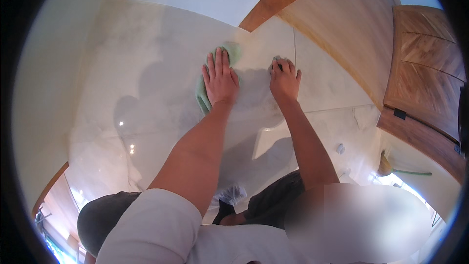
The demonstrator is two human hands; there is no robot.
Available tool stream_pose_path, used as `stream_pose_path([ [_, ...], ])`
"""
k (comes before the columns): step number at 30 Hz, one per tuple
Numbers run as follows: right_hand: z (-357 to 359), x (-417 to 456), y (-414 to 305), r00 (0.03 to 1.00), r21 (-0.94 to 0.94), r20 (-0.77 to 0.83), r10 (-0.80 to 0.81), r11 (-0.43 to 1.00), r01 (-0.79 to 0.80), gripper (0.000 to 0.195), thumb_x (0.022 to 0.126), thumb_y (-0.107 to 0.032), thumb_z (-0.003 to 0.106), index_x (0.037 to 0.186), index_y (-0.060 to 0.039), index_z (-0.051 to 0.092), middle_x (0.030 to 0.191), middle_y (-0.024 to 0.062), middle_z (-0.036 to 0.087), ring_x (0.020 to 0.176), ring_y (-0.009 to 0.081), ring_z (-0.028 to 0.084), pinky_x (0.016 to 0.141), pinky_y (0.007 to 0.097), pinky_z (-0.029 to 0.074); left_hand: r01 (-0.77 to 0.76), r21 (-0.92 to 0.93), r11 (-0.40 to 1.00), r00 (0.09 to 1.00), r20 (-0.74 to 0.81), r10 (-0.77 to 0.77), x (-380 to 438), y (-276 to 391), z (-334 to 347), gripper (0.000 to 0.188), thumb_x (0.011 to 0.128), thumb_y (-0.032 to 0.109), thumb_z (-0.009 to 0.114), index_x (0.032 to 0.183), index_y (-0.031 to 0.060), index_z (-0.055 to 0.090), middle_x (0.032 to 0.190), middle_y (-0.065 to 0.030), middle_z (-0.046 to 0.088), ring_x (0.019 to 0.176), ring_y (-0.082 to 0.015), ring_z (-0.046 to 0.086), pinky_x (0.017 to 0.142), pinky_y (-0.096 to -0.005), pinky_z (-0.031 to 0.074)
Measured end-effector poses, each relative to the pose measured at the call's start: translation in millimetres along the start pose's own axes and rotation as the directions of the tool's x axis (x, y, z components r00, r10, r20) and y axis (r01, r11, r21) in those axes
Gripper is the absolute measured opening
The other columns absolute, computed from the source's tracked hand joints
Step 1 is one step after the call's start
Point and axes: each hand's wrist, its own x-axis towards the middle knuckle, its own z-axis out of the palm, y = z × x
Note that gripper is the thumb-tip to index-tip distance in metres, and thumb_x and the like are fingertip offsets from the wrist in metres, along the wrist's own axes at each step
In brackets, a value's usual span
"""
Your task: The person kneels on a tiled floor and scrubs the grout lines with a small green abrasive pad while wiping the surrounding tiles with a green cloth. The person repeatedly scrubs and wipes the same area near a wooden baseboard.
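My left hand (220, 84) lies over a green cloth (201, 91) and presses it to the glossy floor tiles (176, 58), fingers stretched forward. Folds of the cloth stick out past the fingertips and along the outer side of the palm. To the right, my right hand (285, 82) is bent down at the floor with its fingers curled around a small dark object (277, 62). That object is mostly hidden by the fingers, so its kind cannot be told. A dark seam between tiles runs just beside this hand.
A wooden post (271, 3) and a wooden panel (348, 18) rise ahead and to the right. Further right is a wooden cabinet door (425, 51). A small white round object (340, 149) and a broom (386, 167) are at lower right. Clear plastic (232, 194) lies by my foot.
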Motion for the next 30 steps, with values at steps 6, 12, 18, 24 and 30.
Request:
stream_pose_path([
  [6, 1.1, 74.1, 4.7, 0.994, 0.072, 0.007, 0.111, 0.991, -0.112, 0.037, 0.092, -0.027, 0.049, 0.126, -0.0142, 0.057, 0.133, 0.0, 0.045, 0.121, 0.0256, 0.043, 0.099, 0.0496, 0.039, -0.013, 0.006, 1.0, 1.0, -0.004, 0.013, 3.6, 1.0, 1.7, 0.056, 0.095, 0.026, 0.036, 0.148, 0.0139, 0.027, 0.156, 0.0005, 0.022, 0.145, -0.0245, 0.016, 0.117, -0.0466, 0.012],
  [12, 32.1, 94.6, -41.8, 0.967, 0.186, -0.232, 0.1, 0.981, -0.057, 0.039, 0.092, -0.027, 0.048, 0.129, -0.0161, 0.055, 0.135, -0.0012, 0.045, 0.122, 0.025, 0.043, 0.099, 0.047, 0.038, -0.017, 0.013, 1.0, 1.0, -0.01, 0.017, 3.5, 2.4, 3.6, 0.056, 0.094, 0.026, 0.035, 0.148, 0.0142, 0.027, 0.156, 0.0006, 0.022, 0.145, -0.0243, 0.017, 0.117, -0.0463, 0.012],
  [18, 20.6, 94.7, -1.5, 0.962, 0.171, -0.181, 0.205, 0.97, -0.174, 0.041, 0.091, -0.027, 0.047, 0.13, -0.0171, 0.054, 0.136, -0.0029, 0.045, 0.126, 0.023, 0.039, 0.099, 0.047, 0.037, -0.013, 0.011, 1.0, 1.0, -0.022, 0.014, 0.8, 2.2, 2.0, 0.056, 0.094, 0.025, 0.035, 0.148, 0.0141, 0.027, 0.156, 0.0005, 0.022, 0.145, -0.0243, 0.017, 0.117, -0.0456, 0.013],
  [24, 13.3, 119.3, -31.1, 0.975, 0.215, -0.132, 0.179, 0.965, -0.148, 0.043, 0.089, -0.025, 0.051, 0.131, -0.0186, 0.053, 0.137, -0.0021, 0.043, 0.126, 0.0231, 0.039, 0.1, 0.048, 0.035, -0.02, 0.036, 0.999, 0.999, -0.033, 0.021, 1.0, 6.3, 3.8, 0.057, 0.093, 0.025, 0.037, 0.148, 0.0142, 0.027, 0.156, 0.0006, 0.022, 0.145, -0.0241, 0.016, 0.117, -0.0457, 0.013],
  [30, -1.8, 115.0, -35.1, 0.999, 0.16, -0.025, 0.048, 0.986, -0.043, 0.047, 0.088, -0.023, 0.053, 0.135, -0.0204, 0.05, 0.138, -0.0021, 0.042, 0.128, 0.0226, 0.038, 0.101, 0.0507, 0.034, -0.031, 0.052, 0.998, 0.998, -0.045, 0.034, 0.3, 2.5, 5.6, 0.057, 0.093, 0.025, 0.037, 0.148, 0.0145, 0.028, 0.156, 0.0008, 0.022, 0.145, -0.0242, 0.016, 0.117, -0.0461, 0.014],
])
